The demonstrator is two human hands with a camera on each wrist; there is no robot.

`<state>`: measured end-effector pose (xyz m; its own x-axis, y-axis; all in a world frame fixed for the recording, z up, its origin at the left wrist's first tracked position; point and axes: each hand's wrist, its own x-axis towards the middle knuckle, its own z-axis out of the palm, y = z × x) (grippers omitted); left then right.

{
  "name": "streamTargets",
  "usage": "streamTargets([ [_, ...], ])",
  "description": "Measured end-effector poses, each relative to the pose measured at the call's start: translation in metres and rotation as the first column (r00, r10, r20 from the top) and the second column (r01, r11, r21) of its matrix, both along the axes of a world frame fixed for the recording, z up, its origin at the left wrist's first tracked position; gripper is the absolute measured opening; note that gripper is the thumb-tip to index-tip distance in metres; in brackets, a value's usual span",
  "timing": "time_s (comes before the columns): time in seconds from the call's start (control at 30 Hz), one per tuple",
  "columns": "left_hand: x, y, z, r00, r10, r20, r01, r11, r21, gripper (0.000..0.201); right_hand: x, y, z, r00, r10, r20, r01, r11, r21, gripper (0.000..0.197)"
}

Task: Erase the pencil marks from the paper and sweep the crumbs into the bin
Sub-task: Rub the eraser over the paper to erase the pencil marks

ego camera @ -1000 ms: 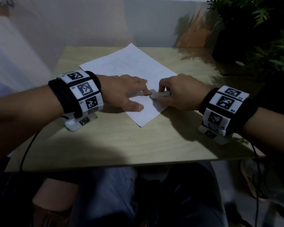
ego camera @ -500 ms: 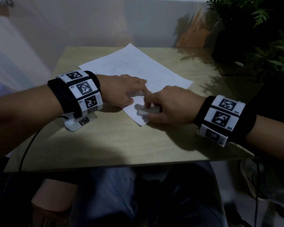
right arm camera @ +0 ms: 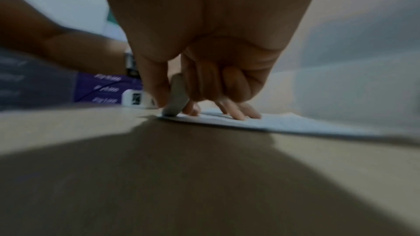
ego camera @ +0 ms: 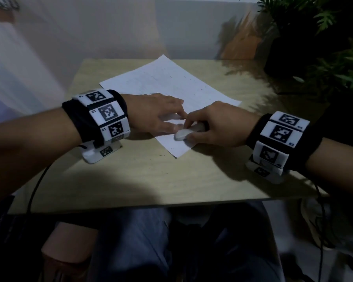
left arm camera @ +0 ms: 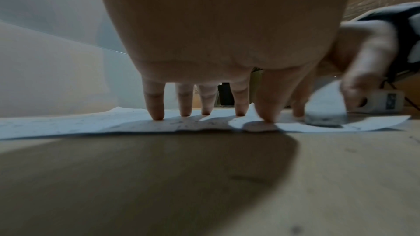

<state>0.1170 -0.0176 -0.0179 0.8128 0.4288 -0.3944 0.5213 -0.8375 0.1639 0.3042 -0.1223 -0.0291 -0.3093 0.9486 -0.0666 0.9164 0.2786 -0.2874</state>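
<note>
A white sheet of paper [ego camera: 167,84] lies askew on the light wooden table [ego camera: 151,176], with faint pencil marks and small dark crumbs on it. My left hand [ego camera: 157,112] rests flat on the sheet's near left part, its straight fingertips [left arm camera: 156,112] pressing the paper [left arm camera: 90,123] down. My right hand [ego camera: 216,127] pinches a white eraser [ego camera: 183,134] between thumb and fingers, its end on the paper near the front corner. The right wrist view shows the eraser [right arm camera: 177,96] upright on the paper's edge [right arm camera: 284,123]. No bin is in view.
A dark potted plant [ego camera: 314,47] stands at the table's back right corner. A pale wall runs behind the table. The table's front edge [ego camera: 130,208] lies close to my knees. Cables hang from both wrist bands.
My right hand has rubbed the eraser back and forth over the paper's near corner: toward me half a second ago, now back up next to the left thumb. The left hand stayed pressed on the paper.
</note>
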Motion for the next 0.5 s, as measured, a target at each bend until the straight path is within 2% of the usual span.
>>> streamTargets([
  [0.1,0.001,0.001,-0.002,0.999,0.000,0.040,-0.003,0.998,0.057,0.061,0.013,0.001,-0.005,0.997,-0.067,0.044,0.061,0.990,0.125,0.061],
  [0.13,0.001,0.003,-0.004,0.999,0.002,0.045,-0.006,0.997,0.083,0.062,0.016,0.000,-0.007,0.996,-0.085,0.036,0.079,0.986,0.147,0.063],
  [0.23,-0.001,0.008,-0.006,0.998,0.009,0.057,-0.015,0.995,0.094,0.067,0.022,-0.005,-0.006,0.990,-0.142,-0.011,0.142,0.981,0.133,0.048],
  [0.3,-0.001,0.008,-0.006,0.998,-0.020,0.054,0.017,0.997,0.071,0.073,0.021,-0.010,-0.004,0.993,-0.105,-0.049,0.109,0.990,0.092,0.044],
  [0.4,-0.004,0.009,-0.006,0.999,-0.017,-0.033,0.016,1.000,-0.023,0.073,0.018,-0.014,0.000,0.995,-0.069,-0.069,0.068,0.998,-0.014,0.044],
  [0.5,-0.006,0.012,-0.008,0.998,0.019,-0.056,-0.026,0.992,-0.122,0.079,0.026,-0.008,-0.004,0.979,-0.201,0.016,0.199,0.976,0.092,0.039],
])
